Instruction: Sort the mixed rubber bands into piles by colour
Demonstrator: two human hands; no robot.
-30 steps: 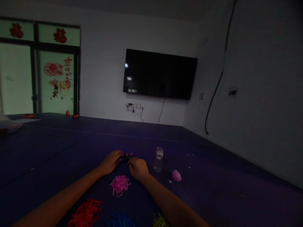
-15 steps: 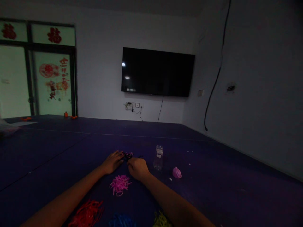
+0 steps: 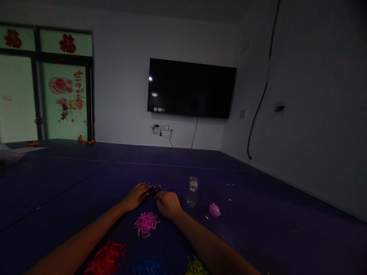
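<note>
Between my hands lies a small dark piece with pink loops [image 3: 156, 187], blurred and partly hidden by my fingers. My left hand [image 3: 137, 196] reaches its left end, fingers stretched forward and fingertips touching it. From the right, my right hand [image 3: 168, 203] has its fingers curled closed against the near side of the dark piece. A thin dark tip [image 3: 171, 190] shows just beyond the right knuckles; whatever those fingers hold is hidden. Nearer to me lies a pile of pink rubber bands [image 3: 146, 224], with red bands [image 3: 106, 258], blue bands [image 3: 148, 266] and yellow-green bands [image 3: 196, 266] below it.
A clear plastic bottle [image 3: 192, 193] stands right of my right hand, and a pink rounded object [image 3: 214, 209] lies beyond it. White scraps [image 3: 207, 217] dot the purple tabletop [image 3: 272, 229]. Small orange objects [image 3: 90, 142] and a plastic bag [image 3: 10, 154] are farther left.
The view has shifted slightly. My left fingers spread and drew together a little at the dark piece; my right hand stays almost in place.
</note>
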